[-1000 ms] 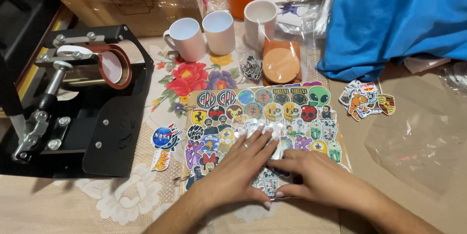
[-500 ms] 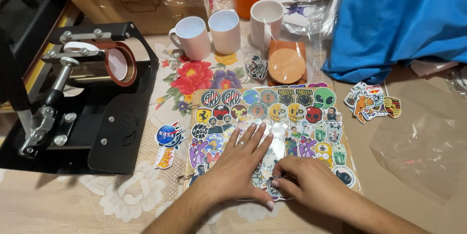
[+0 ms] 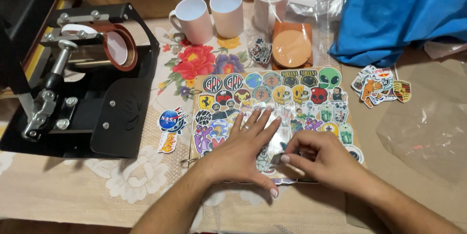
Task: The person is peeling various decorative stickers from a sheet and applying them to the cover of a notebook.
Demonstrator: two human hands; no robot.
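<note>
- head view, centre: my left hand [image 3: 243, 149] lies flat, palm down, fingers spread and held apart, pressing on the sticker sheet [image 3: 272, 112]; it grips nothing.
- head view, centre right: my right hand [image 3: 321, 158] rests on the lower part of the same sheet, just beside my left hand; its thumb and forefinger are pinched together on a small sticker [image 3: 278, 158] at the sheet's glossy lower edge. how far that sticker has lifted off, i cannot tell.
- head view, the sheet: it lies flat on the tablecloth [image 3: 121, 185] in front of me, crowded with round and shaped coloured stickers; its lower middle is covered by both my hands.
- head view, left: a black mug press [image 3: 82, 83] stands on the cloth, well apart from my hands, with two loose stickers [image 3: 171, 127] between it and the sheet.
- head view, top: three white mugs [image 3: 226, 13] stand in a row beyond the sheet; a stack of orange coasters [image 3: 291, 47] sits just above the sheet's top edge, with a bagged sticker [image 3: 260, 51] just beside it.
- head view, right: a small pile of loose stickers [image 3: 379, 86] lies near the sheet's right side, below a blue cloth [image 3: 404, 10]; a clear plastic bag [image 3: 428, 127] lies further right.
</note>
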